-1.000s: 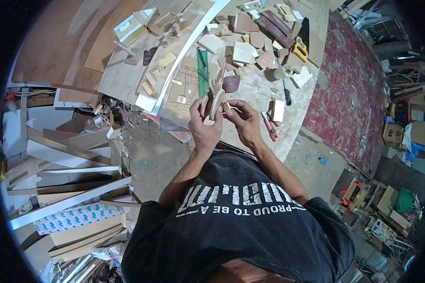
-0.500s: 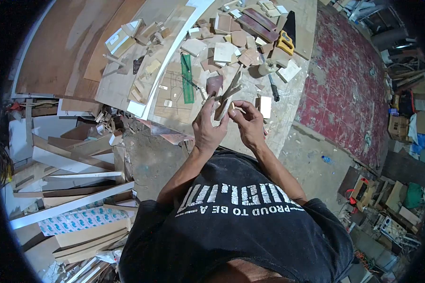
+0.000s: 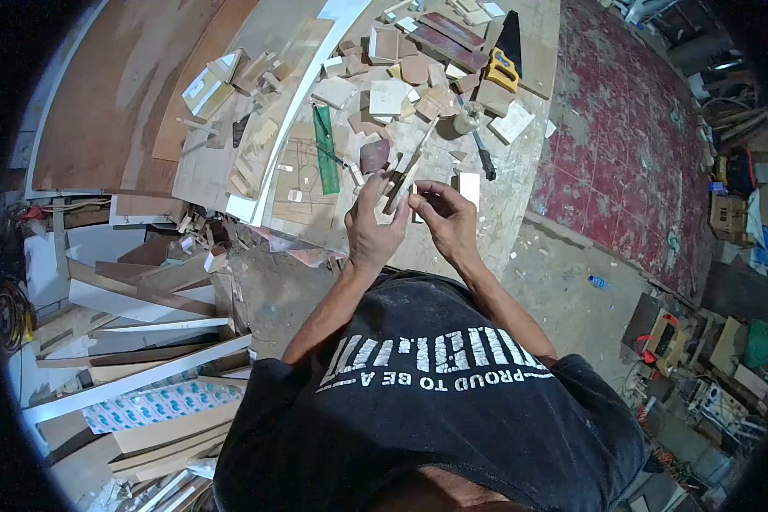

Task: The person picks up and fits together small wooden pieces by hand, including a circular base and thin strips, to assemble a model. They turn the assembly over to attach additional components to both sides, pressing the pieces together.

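Note:
My left hand [image 3: 374,229] is closed around a thin wooden piece [image 3: 419,156], which tilts up and away over the bench. Its fingers cover much of the lower part. Beside it, my right hand [image 3: 448,224] is closed in a pinch against the right edge of the same piece; whatever sits between those fingertips is too small to make out. A dark reddish sanding sheet [image 3: 375,156] lies just beyond my left fingers. Left of it a green ruler [image 3: 325,150] rests on a board with pencil lines.
Wood offcuts [image 3: 390,97] cover the workbench [image 3: 495,205]. A yellow-handled saw [image 3: 504,68], a small jar [image 3: 466,123] and a dark-handled tool [image 3: 486,162] lie to the right. A small house-like wooden model [image 3: 210,87] stands at left. Scrap boards [image 3: 145,294] pile up on the floor.
The wooden piece has turned slightly and now shows a thinner edge. The small light piece seen at my right fingertips before is now hidden. The view has shifted a little.

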A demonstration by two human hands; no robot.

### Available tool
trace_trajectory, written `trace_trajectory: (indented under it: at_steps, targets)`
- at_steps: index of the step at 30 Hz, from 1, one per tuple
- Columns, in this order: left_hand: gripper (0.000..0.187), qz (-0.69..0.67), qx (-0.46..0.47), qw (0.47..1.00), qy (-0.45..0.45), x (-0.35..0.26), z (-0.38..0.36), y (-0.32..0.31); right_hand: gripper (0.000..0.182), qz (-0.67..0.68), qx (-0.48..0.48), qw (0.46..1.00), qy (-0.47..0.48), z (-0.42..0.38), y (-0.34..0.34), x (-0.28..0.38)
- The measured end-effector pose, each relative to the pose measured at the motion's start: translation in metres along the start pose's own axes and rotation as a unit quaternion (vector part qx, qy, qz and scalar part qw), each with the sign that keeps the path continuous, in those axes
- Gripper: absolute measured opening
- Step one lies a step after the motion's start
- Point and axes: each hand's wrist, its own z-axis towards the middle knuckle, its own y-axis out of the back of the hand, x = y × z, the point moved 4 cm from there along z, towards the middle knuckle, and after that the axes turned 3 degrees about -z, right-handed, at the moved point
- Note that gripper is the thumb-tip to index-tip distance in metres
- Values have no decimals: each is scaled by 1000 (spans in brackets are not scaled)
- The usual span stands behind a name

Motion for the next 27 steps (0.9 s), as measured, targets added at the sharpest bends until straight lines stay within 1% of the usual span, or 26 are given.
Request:
trace_trajectory:
  at_steps: [1,3,4,5,7,8,10,11,12,13,14,15,16,17,18,19,21,23,25,26,27]
  targets:
    - [58,1,1,1000,-3,-1,3,-1,27,-5,-6,1000,-3,1,-1,2]
    - [53,-107,-27,993,40,0,9,-3,26,8,-16,1000,17,3,-4,3]
    - [52,-160,-6,986,54,-1,9,-3,26,18,-22,999,34,4,-3,5]
    - [52,-160,-5,986,52,0,8,-1,26,18,-23,999,36,5,-3,6]
    - [51,-166,50,982,67,2,7,0,25,-68,-37,988,135,8,-2,17]
    - [51,-166,52,983,66,3,6,3,25,-67,-39,988,135,9,-3,18]
    - [47,-305,70,939,140,1,8,6,25,-94,-35,980,170,9,-3,26]
    - [47,-306,73,939,140,0,10,7,25,-95,-38,980,170,9,-1,26]
    - [41,-483,30,848,218,4,10,5,26,-103,-31,978,181,10,0,26]
    - [37,-637,-15,716,287,7,7,3,26,-112,-24,975,191,9,0,27]
    - [31,-599,8,738,312,12,6,8,26,-112,-24,975,190,8,2,28]
    - [31,-599,8,738,312,18,5,13,26,-125,-1,975,182,7,2,31]
    - [30,-568,35,756,322,26,2,14,27,-138,23,975,174,6,1,33]
    - [29,-536,61,773,333,31,-2,15,27,-138,24,975,173,5,1,35]
    - [29,-528,32,775,346,29,-3,17,26,-140,50,973,175,4,-1,37]
    - [29,-528,31,775,345,29,-4,20,26,-142,75,971,177,4,-5,37]
    - [28,-521,4,766,377,33,-8,24,26,-146,71,969,188,6,-9,36]
    - [27,-521,2,771,366,38,-12,26,26,-149,71,966,197,5,-15,35]
    - [26,-522,-1,776,353,42,-14,28,23,-142,67,979,132,5,-19,30]
    - [26,-507,-7,787,351,45,-14,27,23,-143,68,978,134,4,-21,30]
    - [25,-492,-13,797,349,44,-13,28,23,-101,67,989,81,4,-23,25]
